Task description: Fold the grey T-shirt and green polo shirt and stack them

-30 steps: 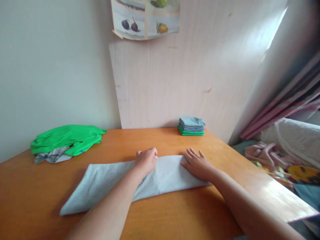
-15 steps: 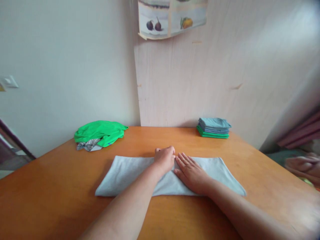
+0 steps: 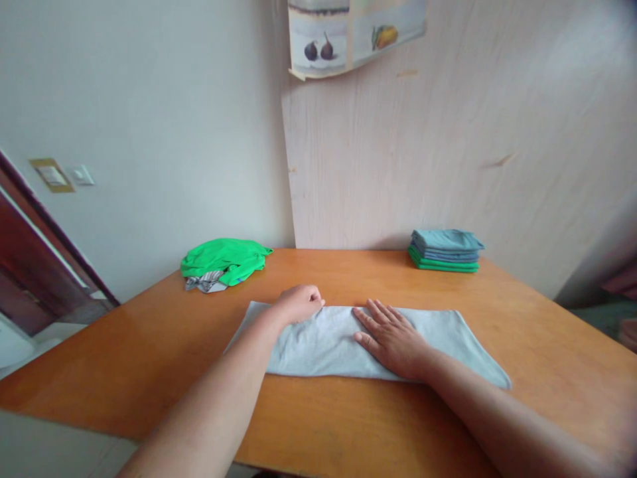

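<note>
Pressing flat on a pale grey folded cloth (image 3: pixel 448 335), the right hand (image 3: pixel 393 335) lies palm down just right of the middle of the frame, its fingers (image 3: pixel 371 317) straight, slightly spread and pointing to the upper left. The left hand (image 3: pixel 298 304) sits at the cloth's far edge, left of centre, curled into a loose fist. Whether it pinches any fabric cannot be told from this view.

Half a second ago the two hands lay side by side, almost touching, at the cloth's middle. Now a stretch of bare cloth shows between them, as the left hand has slid toward the left end while the right has stayed put. As a judgement, that spreading looks like smoothing the strip outward from its centre.

The cloth lies as a long strip across the orange wooden table (image 3: pixel 149 352) in the lower middle of the frame, passing under both hands, with its ends reaching out past them on either side.

At the table's back left sits a crumpled bright green garment (image 3: pixel 226 255). At the back right stands a neat stack of folded blue and green clothes (image 3: pixel 444 249).
</note>
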Motion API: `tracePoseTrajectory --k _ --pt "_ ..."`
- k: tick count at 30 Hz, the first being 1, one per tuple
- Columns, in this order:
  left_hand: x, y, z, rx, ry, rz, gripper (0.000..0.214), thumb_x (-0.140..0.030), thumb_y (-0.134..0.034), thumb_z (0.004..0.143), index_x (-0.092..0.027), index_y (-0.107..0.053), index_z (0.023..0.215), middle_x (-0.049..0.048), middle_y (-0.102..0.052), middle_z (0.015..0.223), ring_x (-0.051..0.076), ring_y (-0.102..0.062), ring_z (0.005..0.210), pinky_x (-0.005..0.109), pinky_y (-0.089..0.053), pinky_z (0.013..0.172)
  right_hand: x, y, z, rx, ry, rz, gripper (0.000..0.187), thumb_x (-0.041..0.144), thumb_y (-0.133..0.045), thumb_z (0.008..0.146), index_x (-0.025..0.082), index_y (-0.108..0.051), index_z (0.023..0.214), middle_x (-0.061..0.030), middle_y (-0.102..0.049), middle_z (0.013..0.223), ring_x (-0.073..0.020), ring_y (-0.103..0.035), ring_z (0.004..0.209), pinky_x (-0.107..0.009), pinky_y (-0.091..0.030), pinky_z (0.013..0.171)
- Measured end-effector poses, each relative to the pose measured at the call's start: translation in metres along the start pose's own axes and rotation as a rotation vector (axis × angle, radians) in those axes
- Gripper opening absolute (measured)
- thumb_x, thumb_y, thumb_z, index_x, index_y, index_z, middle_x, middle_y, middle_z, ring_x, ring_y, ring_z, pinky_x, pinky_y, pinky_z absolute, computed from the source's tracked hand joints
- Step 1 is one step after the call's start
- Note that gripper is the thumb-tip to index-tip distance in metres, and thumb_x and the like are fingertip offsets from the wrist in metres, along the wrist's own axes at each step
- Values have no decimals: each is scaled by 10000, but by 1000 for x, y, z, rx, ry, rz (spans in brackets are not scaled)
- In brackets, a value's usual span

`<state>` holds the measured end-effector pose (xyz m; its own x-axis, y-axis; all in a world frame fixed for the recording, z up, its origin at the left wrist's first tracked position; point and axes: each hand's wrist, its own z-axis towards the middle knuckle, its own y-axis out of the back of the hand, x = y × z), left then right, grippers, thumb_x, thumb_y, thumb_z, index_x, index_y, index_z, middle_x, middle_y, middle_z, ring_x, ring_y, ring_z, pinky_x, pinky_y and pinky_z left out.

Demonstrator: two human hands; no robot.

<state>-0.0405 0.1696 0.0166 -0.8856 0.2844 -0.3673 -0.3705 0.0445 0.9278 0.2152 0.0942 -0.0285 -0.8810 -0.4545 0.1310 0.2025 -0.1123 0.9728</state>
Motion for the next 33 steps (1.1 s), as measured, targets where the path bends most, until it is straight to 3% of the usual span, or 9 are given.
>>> tracePoseTrajectory --k 5,10,14,21,24,28,31,33 --pt "10 10 -11 26 73 104 318 -557 -609 788 -242 -654 775 -3 -709 828 187 -629 764 282 -429 698 -1 -4 1 -12 6 6 704 666 -241 978 250 -381 1528 -135 -305 1591 -312 -239 1478 -504 -215 1187" --pt "16 11 -10 26 61 132 158 -403 -587 826 -252 -625 799 -21 -707 866 189 -630 807 304 -416 773 -2 -6 2 -7 -2 7 715 683 -232 969 265 -365 1534 -123 -305 1595 -304 -231 1482 -496 -204 1189" --pt "22 6 -9 -4 18 130 161 -369 -498 897 -246 -582 836 -42 -704 841 174 -638 827 325 -383 850 -2 -5 2 -11 1 24 721 689 -233 966 263 -369 1532 -131 -301 1595 -309 -227 1482 -500 -202 1188" --pt "33 -4 -9 -82 22 202 337 -567 -517 896 -239 -569 841 -5 -715 821 193 -651 824 349 -360 859 0 -3 2 0 -8 27 726 694 -216 965 267 -370 1532 -133 -306 1594 -308 -225 1483 -492 -200 1190" --pt "29 -3 -10 -150 33 281 352 -579 -536 888 -234 -576 834 21 -714 840 216 -648 857 364 -361 861 2 0 2 5 -13 22 746 699 -197 963 246 -385 1526 -157 -301 1589 -313 -227 1481 -496 -208 1188" --pt "12 -3 -19 -248 -42 282 233 -430 -498 944 -227 -602 898 58 -705 985 228 -628 980 360 -379 876 2 1 1 2 -6 17 742 699 -208 964 246 -388 1524 -155 -300 1589 -312 -224 1481 -503 -213 1186" --pt "1 -11 -33 -215 -126 219 312 -398 -377 998 -224 -635 988 77 -702 1058 220 -629 1025 350 -408 899 2 0 1 -6 -3 11 726 690 -229 968 251 -388 1524 -147 -309 1587 -310 -237 1478 -499 -215 1188" --pt "1 -19 -43 -151 -154 205 422 -458 -318 1011 -213 -638 1137 106 -671 1225 237 -594 1162 374 -388 995 1 -2 1 -13 -1 6 720 684 -236 970 249 -389 1523 -144 -316 1584 -309 -246 1475 -499 -219 1188"
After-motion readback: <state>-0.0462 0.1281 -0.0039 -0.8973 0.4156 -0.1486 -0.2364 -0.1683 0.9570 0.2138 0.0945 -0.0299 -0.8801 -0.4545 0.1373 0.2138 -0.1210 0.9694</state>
